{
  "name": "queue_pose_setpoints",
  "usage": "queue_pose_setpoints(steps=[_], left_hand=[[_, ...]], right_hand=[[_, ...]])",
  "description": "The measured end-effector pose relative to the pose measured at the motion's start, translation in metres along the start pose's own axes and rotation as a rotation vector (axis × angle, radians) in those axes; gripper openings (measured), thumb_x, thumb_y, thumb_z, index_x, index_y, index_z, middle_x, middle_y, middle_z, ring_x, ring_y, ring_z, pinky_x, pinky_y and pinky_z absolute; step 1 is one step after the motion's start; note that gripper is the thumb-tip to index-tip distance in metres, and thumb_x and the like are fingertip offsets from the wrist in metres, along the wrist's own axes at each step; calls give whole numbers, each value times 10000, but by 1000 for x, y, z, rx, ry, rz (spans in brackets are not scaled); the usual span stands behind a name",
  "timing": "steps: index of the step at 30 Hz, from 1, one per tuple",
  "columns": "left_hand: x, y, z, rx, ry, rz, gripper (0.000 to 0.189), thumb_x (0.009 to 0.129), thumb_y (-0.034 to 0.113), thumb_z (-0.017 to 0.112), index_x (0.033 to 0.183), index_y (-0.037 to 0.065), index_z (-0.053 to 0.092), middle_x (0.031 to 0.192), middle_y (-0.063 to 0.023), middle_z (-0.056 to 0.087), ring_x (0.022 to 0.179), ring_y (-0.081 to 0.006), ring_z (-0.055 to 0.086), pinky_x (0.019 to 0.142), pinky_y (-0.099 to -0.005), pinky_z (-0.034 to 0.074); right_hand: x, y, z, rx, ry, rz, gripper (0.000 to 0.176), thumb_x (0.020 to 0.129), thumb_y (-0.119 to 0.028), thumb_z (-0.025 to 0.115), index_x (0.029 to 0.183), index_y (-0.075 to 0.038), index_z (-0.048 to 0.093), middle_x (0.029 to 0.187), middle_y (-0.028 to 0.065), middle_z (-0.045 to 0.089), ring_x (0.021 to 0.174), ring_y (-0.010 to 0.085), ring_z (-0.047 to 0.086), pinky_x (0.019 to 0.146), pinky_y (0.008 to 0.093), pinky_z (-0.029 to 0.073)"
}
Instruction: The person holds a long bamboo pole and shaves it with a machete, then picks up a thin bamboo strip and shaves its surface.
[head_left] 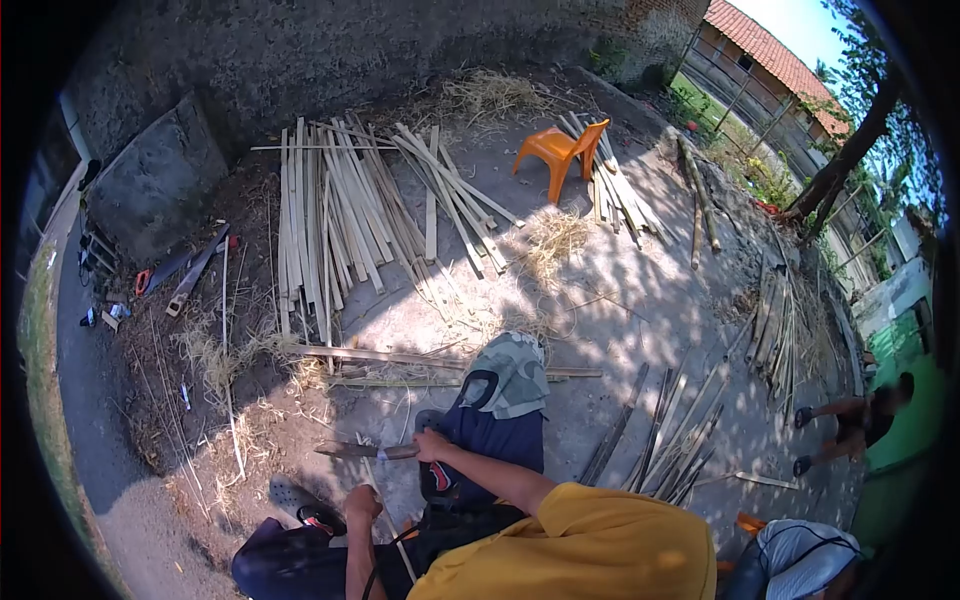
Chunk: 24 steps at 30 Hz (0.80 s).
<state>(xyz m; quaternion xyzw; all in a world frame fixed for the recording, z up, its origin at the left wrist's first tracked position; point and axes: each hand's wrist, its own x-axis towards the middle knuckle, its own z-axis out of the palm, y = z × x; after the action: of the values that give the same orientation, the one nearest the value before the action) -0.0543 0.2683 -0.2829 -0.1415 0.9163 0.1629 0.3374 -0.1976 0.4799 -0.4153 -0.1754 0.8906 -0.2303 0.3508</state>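
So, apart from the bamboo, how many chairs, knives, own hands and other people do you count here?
Orange chair: 1
Knife: 1
Own hands: 2, left hand, right hand
Other people: 2, person at the right edge, person in pale shirt
Total: 6

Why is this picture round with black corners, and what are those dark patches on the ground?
Head view: a fisheye lens bends the scene and leaves black corners; hard sun through the tree throws dappled shade on the ground; the sky top right is washed out; the right hand with the knife looks sharp, while the person at the right edge is blurred.
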Motion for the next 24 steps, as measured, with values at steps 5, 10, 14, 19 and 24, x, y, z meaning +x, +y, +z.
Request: queue_pose_setpoints(steps=[5,10,14,19,24], left_hand=[[-3,8,-2,80,-6,-46,401,712,277,740,1089,141,713,1102,-134,699,1028,-300,677,907,-434,535],[6,-5,13,72,20,79,483,759,419,738,1164,160,689,1152,-113,685,1090,-306,648,930,-439,523],[11,-6,15,77,-26,32,505,787,467,717,1184,157,682,1182,-107,673,1120,-306,632,935,-439,519],[8,-1,13,27,-8,-34,479,796,490,715,1124,142,697,1172,-130,673,1113,-305,636,919,-432,524],[7,-2,16,27,44,-2,453,779,474,737,1076,133,709,1105,-142,692,1052,-312,662,884,-435,537]], right_hand=[[-5,-4,-4,23,19,7,515,680,-245,767,1159,-142,607,1197,227,528,1063,426,594,911,499,503],[0,0,-1,26,8,2,503,682,-240,760,1152,-142,613,1197,223,533,1067,418,595,909,497,507],[-2,-2,-5,7,-31,20,578,679,-257,734,1228,-154,582,1172,215,551,1101,399,574,945,462,495],[-1,-2,-4,4,-8,6,513,680,-266,752,1161,-155,614,1185,207,554,1059,397,595,913,484,506],[-4,-3,-7,9,-13,8,550,689,-274,739,1206,-151,596,1172,218,554,1071,399,589,928,469,500]])
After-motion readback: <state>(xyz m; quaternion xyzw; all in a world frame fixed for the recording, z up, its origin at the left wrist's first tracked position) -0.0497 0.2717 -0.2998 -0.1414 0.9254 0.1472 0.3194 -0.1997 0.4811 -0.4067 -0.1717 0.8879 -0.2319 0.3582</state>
